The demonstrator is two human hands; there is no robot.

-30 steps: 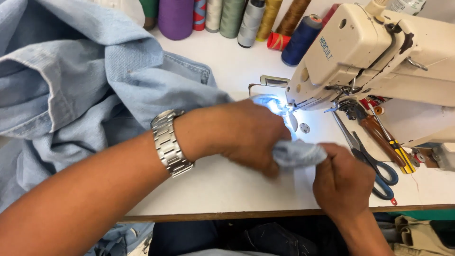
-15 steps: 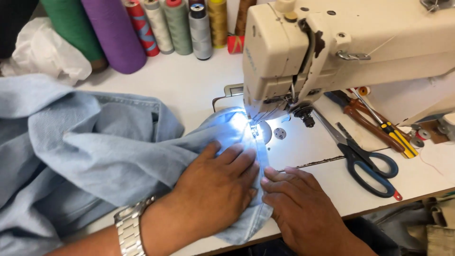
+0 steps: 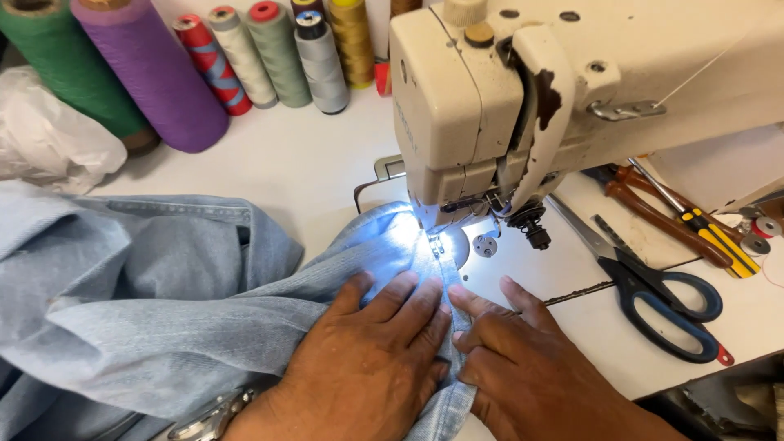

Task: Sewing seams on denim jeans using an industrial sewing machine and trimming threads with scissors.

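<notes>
Hands flat on pale blue denim garment at sewing machine — left hand and right hand, fingers spread, gripping nothing, press the hem beneath the lit needle; steady, even feeding with fingertips clear looks key.

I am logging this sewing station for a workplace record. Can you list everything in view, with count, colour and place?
denim garment: one, light blue, spread left, its edge under the needle
sewing machine: one, cream, top right, lamp lit
large thread cones: two, green and purple, top left
small thread spools: at least five, red-blue, pale, grey, ochre, back row
plastic bag: one, white, far left
scissors: one pair, dark blue handles, right of the machine
hand tools: several, brown and yellow-black handles, far right
wristwatch: one, silver, left wrist
left hand: flat on the denim
right hand: flat beside it, at the seam
</notes>
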